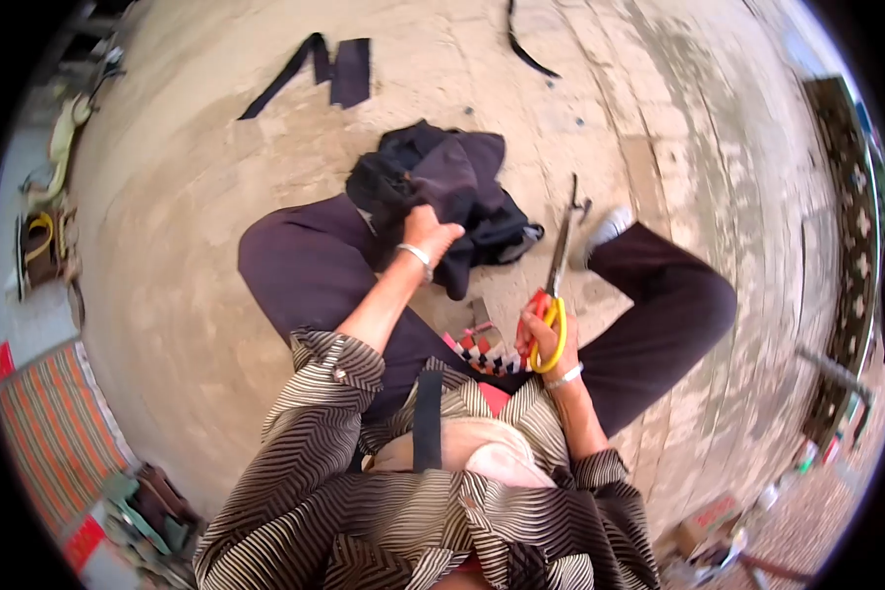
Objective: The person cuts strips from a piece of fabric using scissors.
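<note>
Dark cloth lies bunched on the ground between my bent legs. My left hand is closed on its near edge. Scissors with red and yellow handles are in my right hand, close to my right knee. Their long blades point away from me, and a small dark scrap hangs at the tips. A narrow dark strip rests over my lap. Under my right hand shows a checkered piece, partly hidden.
Cut dark pieces and a thin black strip lie farther out on the ground. A striped mat is at left. A cardboard box stands at lower right, and a patterned dark barrier runs along the right.
</note>
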Action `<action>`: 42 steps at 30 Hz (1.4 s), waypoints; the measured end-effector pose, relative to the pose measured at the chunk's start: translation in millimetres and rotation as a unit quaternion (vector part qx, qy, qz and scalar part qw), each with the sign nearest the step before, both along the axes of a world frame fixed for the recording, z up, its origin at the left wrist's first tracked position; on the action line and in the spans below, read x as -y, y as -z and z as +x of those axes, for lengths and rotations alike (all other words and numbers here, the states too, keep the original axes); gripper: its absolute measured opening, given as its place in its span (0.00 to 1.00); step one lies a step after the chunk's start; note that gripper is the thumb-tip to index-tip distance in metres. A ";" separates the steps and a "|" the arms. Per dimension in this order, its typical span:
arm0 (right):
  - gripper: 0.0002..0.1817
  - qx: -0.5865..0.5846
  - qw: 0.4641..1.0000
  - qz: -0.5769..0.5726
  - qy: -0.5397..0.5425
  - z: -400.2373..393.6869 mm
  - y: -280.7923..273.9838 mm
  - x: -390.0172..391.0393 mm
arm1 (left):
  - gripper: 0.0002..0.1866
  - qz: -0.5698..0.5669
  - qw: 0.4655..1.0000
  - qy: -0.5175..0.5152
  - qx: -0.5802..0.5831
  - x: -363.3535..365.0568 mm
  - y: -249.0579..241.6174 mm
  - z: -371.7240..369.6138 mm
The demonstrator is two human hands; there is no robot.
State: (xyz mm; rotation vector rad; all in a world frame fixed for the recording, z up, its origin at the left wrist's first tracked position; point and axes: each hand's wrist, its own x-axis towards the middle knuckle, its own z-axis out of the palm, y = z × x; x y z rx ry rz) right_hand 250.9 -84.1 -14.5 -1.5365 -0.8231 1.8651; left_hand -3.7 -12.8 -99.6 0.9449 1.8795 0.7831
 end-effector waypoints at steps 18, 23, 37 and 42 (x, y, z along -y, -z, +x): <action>0.03 -0.001 1.000 0.011 0.008 -16.7 -1.5 -4.2 | 0.25 -0.149 0.987 0.052 0.014 -2.7 -16.2 20.3; 0.04 -0.012 1.000 -0.009 0.005 -14.8 18.9 -4.9 | 0.29 -0.210 0.972 0.106 0.020 0.9 -48.0 17.1; 0.09 -0.052 0.998 -0.020 -0.022 -13.8 47.8 -43.3 | 0.19 -0.136 0.988 0.069 0.008 14.7 -47.5 18.8; 0.07 -0.132 0.984 -0.109 -0.042 15.5 123.3 -92.0 | 0.19 -0.101 0.992 0.072 -0.003 29.8 -49.9 21.2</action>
